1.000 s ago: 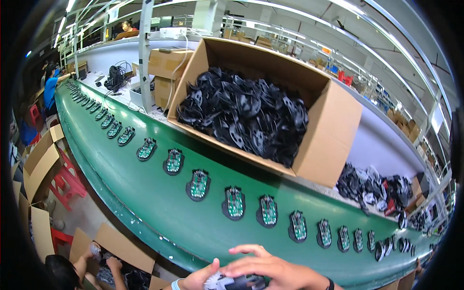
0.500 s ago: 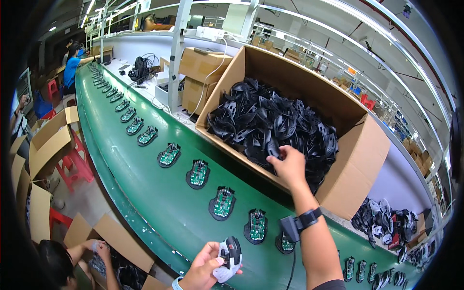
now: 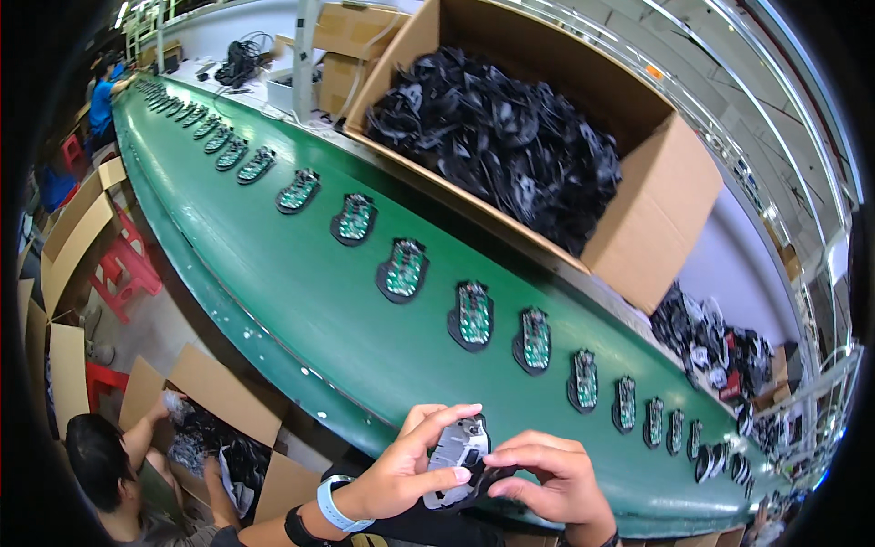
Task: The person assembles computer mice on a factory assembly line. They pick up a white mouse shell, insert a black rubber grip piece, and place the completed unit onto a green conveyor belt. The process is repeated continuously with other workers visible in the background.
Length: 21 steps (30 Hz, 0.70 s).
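Clock places are taken from the grey-and-black shell (image 3: 450,460). At 9 o'clock a co-worker (image 3: 100,469) sits by an open carton (image 3: 223,387) of dark parts. The green worktop (image 3: 365,360) bears circuit boards (image 3: 402,271) on black bases, strung from 11 round to 3 o'clock. The left hand (image 3: 403,467), at 9 o'clock, grips the shell above the worktop's near edge. A large carton (image 3: 656,219) heaped with black pieces stands at 12 o'clock. Close by at 3 o'clock, the right hand (image 3: 558,474) has its fingers narrowed on a thin black piece (image 3: 493,475) at the shell's edge.

Past the left hand (image 3: 408,467), green belt (image 3: 360,351) lies open until circuit boards (image 3: 475,314) obstruct.
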Available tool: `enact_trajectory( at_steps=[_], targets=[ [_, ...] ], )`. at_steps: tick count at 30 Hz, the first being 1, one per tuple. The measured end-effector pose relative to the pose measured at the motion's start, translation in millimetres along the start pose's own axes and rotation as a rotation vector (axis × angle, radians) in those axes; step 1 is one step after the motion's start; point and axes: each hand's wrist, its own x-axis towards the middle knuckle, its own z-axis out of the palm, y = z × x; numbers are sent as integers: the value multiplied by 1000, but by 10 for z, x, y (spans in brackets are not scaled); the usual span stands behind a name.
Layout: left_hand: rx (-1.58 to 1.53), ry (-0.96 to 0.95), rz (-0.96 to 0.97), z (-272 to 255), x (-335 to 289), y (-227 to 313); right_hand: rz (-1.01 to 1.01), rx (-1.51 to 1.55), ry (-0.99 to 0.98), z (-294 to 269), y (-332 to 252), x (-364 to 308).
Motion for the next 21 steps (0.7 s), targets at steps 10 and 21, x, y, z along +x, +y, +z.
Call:
enact_trajectory(
  at_steps=[10,21],
  targets=[
    [417,-24,-88,433,-486,-103,-12,264,341,325,-2,-760],
    [637,84,-6,735,-629,-120,94,341,471,402,104,-959]
  ],
)
